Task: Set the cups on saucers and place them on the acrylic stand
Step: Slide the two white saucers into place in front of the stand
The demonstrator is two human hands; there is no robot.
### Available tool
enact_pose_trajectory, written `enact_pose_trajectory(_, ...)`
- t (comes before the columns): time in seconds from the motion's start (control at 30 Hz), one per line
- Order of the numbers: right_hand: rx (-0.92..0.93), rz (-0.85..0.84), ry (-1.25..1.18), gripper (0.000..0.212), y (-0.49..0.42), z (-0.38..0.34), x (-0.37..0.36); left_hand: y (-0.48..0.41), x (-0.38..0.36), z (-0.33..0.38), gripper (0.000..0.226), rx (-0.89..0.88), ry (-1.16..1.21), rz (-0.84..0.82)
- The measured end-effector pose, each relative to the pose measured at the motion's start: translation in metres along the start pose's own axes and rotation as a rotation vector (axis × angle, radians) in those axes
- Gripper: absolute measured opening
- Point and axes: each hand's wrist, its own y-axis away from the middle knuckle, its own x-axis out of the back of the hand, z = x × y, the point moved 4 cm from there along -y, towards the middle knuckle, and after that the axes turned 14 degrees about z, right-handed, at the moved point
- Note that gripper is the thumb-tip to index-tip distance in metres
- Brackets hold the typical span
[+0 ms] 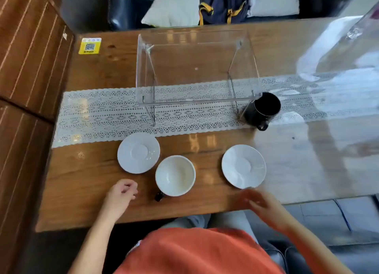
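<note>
- The white cup (pixel 175 175) sits on the bench (pixel 82 191) between 2 empty saucers, the left saucer (pixel 138 152) just beside it and the right saucer (pixel 243 166) farther off.
- Its dark handle (pixel 159 196) points back-left, toward the left hand (pixel 121 191), which rests loosely curled and empty, nearer the cup.
- The right hand (pixel 260 202), blurred, seems open and empty near the right saucer's rim.
- The black cup (pixel 263 109) stands by the acrylic stand (pixel 194 68), whose top is bare.
</note>
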Motion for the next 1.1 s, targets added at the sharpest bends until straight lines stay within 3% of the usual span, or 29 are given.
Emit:
enact_pose_trajectory(0.1,0.031,0.161,-0.024,0.034,-0.030,-0.021,0.012,-0.020,0.004,0.011,0.028,0.170,0.257,0.159)
enact_pose_trajectory(0.2,0.107,0.361,0.071,0.028,-0.059,-0.033,0.029,-0.032,0.002,0.027,0.035,0.290,0.406,0.209)
enact_pose_trajectory(0.3,-0.052,0.468,0.139,0.029,-0.075,-0.019,0.047,-0.039,0.000,0.034,0.037,0.299,0.405,0.209)
enact_pose_trajectory(0.53,-0.253,0.352,-0.025,0.015,-0.089,0.008,0.057,-0.046,0.004,0.032,0.038,0.335,0.502,0.078)
enact_pose_trajectory(0.73,-0.406,0.300,-0.439,0.016,-0.088,0.010,0.046,-0.048,-0.013,0.052,0.031,0.258,0.420,-0.011)
enact_pose_trajectory(0.87,-0.426,0.325,-0.637,0.018,-0.099,-0.006,0.034,-0.055,-0.027,0.068,0.033,0.240,0.425,-0.029)
enact_pose_trajectory(1.1,-0.375,0.387,-0.677,0.022,-0.129,-0.028,0.021,-0.061,-0.055,0.093,0.039,0.186,0.329,-0.067)
